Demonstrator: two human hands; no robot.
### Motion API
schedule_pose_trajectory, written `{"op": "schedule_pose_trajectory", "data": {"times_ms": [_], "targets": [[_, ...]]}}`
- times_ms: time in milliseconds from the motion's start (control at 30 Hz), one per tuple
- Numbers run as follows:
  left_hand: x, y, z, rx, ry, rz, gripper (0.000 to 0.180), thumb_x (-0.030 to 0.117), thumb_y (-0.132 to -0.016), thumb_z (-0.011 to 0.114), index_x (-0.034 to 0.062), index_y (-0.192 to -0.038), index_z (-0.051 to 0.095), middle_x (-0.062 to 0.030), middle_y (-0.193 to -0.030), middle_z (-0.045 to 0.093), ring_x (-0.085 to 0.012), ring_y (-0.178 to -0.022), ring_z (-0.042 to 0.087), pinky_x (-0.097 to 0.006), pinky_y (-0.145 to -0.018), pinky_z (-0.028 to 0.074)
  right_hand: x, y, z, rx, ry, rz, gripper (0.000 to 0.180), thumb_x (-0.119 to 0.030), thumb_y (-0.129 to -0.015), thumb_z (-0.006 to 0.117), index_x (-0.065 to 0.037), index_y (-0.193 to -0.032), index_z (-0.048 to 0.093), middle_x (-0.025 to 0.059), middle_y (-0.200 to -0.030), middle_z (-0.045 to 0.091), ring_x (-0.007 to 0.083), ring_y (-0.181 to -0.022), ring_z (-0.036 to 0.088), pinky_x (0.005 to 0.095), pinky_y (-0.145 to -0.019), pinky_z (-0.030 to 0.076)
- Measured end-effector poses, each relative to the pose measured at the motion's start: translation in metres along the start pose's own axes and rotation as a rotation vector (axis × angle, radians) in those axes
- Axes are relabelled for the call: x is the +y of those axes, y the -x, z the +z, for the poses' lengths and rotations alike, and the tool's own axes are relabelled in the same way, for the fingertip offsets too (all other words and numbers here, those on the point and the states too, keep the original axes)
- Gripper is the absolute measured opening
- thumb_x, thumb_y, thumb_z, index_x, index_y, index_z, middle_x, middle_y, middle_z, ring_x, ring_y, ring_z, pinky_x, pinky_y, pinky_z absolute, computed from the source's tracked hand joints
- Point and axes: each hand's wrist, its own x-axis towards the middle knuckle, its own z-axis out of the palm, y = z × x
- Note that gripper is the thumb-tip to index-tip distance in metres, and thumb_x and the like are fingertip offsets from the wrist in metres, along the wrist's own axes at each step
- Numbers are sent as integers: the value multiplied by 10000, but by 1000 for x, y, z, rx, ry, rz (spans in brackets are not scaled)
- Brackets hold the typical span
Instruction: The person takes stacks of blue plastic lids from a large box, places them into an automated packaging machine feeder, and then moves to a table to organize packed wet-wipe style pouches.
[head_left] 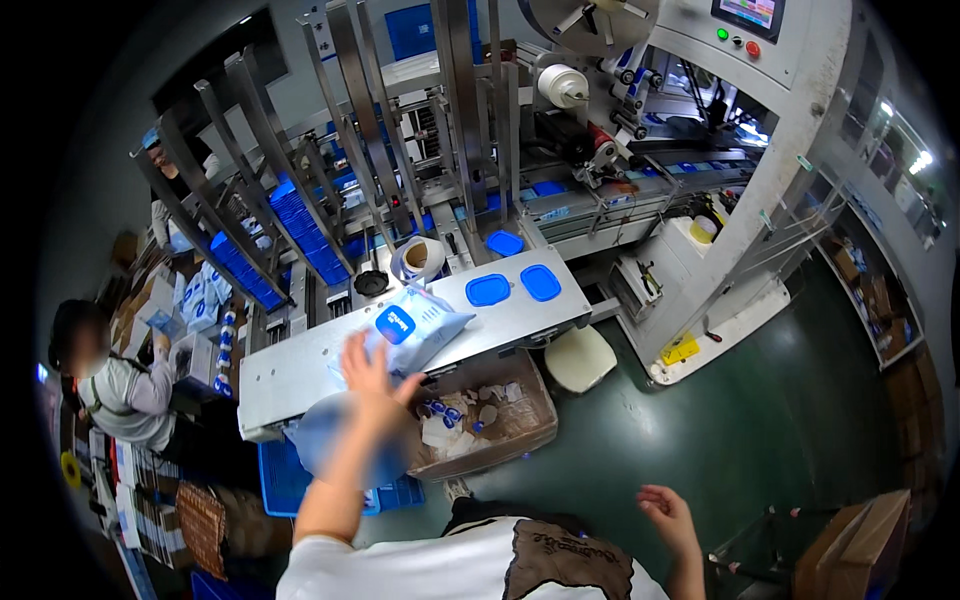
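Observation:
A pale blue and white soft packet (412, 328) with a dark blue label lies on the metal worktop (300, 365). My left hand (372, 388) reaches over the worktop's front edge, its fingers spread at the packet's lower left; whether they touch it I cannot tell. Under my left wrist and forearm is a blurred light blue packet-like shape (325, 435), above a blue crate (285, 485). My right hand (668, 515) hangs over the floor at the right, fingers loosely bent and apart, nothing visible in it. Blue plastic lids (488, 290) lie flat to the packet's right.
A brown carton (500, 440) with scraps stands below the worktop, beside a cream stool (580, 360). A tape roll (417, 260) sits behind the packet. Stacked blue lids (305, 235) fill upright metal guides. A conveyor machine runs behind; two other people are at the left.

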Motion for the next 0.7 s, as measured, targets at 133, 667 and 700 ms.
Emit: {"op": "schedule_pose_trajectory", "data": {"times_ms": [133, 667, 700], "targets": [[-89, 27, -7, -284, 99, -385, 1089, 433, -484, 787, 12, -1331, 246, -239, -1278, 345, -409, -1186, 303, -456, -981, 283, -7, -9, 4, -145, -79, 19, 310, -48, -824, 577, -11, -1127, 521, 95, -1028, 596, 131, -928, 558, 255, -813, 444], [-61, -38, 13, -413, -414, -339, 1127, 649, -598, 635, -81, -1333, 191, -278, -1407, 119, -381, -1315, 143, -513, -1037, 153, -65, -112, 26, -245, 74, 76, 321, -25, -828, 553, 12, -1142, 498, 112, -1046, 591, 147, -933, 568, 244, -816, 445], [-61, -40, 18, -400, -324, -351, 1083, 580, -613, 665, -101, -1318, 203, -286, -1383, 194, -391, -1297, 197, -500, -1037, 175, -73, -118, 31, -243, 111, 87, 324, -24, -827, 554, 9, -1144, 497, 110, -1046, 591, 144, -933, 567, 243, -815, 444]]}}
